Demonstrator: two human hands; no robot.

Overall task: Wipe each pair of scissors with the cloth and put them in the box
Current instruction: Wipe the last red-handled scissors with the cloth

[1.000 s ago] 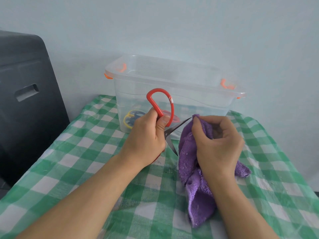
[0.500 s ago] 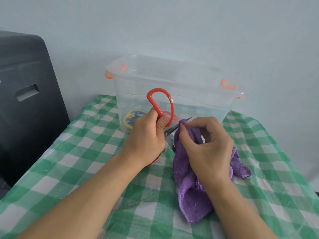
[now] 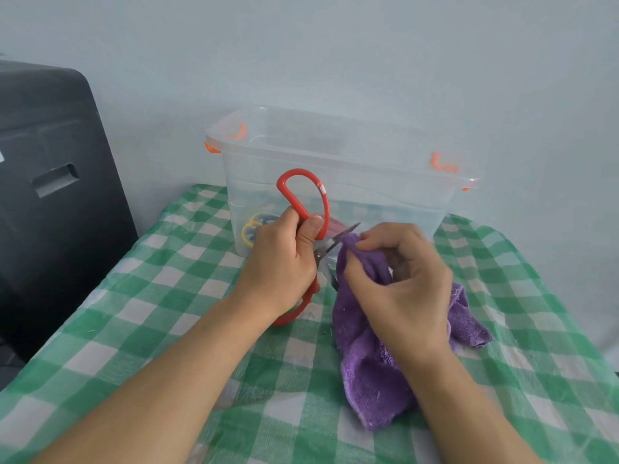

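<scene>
Hands (image 3: 281,262) (image 3: 402,286) grip one red scissors (image 3: 303,195), one cloth (image 3: 368,373).

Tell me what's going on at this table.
A person is wiping red-handled scissors with a purple cloth. The left hand grips the handles, blades open; the right hand pinches the cloth over one blade. The clear plastic box behind already holds other scissors.

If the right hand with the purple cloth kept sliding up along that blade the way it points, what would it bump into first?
Most likely the front wall of the clear box. The right hand pinches the cloth on the scissors, whose blade tip aims there; the depth between them is unclear.
</scene>
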